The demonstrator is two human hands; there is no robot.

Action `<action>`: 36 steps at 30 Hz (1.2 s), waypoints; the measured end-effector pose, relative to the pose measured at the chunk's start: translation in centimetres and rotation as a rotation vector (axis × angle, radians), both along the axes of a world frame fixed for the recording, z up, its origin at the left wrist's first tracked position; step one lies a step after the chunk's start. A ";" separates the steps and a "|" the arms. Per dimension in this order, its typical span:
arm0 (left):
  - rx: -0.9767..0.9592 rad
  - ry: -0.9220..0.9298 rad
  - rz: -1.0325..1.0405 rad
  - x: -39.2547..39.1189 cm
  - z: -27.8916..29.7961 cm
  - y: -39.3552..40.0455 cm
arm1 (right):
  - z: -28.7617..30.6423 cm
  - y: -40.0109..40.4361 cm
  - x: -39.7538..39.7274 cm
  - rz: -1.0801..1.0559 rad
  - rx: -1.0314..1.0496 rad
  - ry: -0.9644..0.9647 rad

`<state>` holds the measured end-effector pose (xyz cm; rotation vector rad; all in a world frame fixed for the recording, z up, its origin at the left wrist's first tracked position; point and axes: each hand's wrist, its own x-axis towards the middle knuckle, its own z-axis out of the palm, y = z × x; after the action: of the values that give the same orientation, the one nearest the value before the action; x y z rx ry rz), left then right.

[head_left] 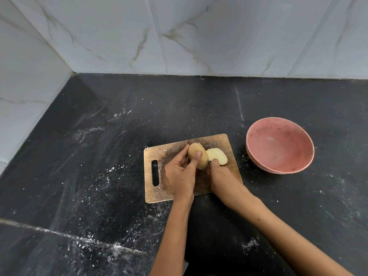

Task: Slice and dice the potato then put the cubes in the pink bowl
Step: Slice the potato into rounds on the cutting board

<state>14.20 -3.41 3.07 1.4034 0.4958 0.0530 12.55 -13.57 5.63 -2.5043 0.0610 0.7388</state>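
A brown-skinned potato (194, 153) stands on the wooden cutting board (159, 154). My left hand (180, 172) grips it, thumb on top and fingers behind. A cut slice (218, 156) lies flat just right of it, pale side up. My right hand (221, 176) holds a knife (200, 145) whose thin blade runs down between the potato and the slice; the handle is hidden in my fist. The pink bowl (278, 154) stands empty on the counter to the right of the board.
The black stone counter (99, 176) is dusted with white specks. Marble-tiled walls (179, 36) close off the back and the left side, meeting in a corner at the far left. The board has a slot handle (155, 173) at its left end.
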 end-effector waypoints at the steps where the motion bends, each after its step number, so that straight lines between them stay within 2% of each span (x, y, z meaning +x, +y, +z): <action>1: -0.007 0.001 0.003 0.0 0.0 0.0 | 0.0 0.0 0.0 0.000 0.005 -0.005; 7: 0.031 -0.002 -0.024 -0.1 -0.2 0.1 | -0.5 -0.2 -1.7 -0.035 -0.029 0.046; 18: 0.057 -0.016 -0.055 0.4 -0.4 0.6 | -0.1 -0.4 0.7 0.003 -0.022 0.080; 23: 0.108 -0.033 -0.064 0.3 0.0 0.3 | 0.1 -0.2 1.2 0.033 0.001 -0.022; 29: 0.212 -0.033 -0.161 0.9 0.9 0.3 | 0.2 0.1 0.8 0.024 -0.002 -0.044; 36: 0.179 0.037 -0.226 1.4 1.4 0.4 | -0.9 -0.2 -0.5 -0.120 0.148 -0.132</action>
<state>15.56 -2.99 4.46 1.6310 0.3668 -0.1145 12.09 -13.76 4.73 -2.3784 0.1046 0.5097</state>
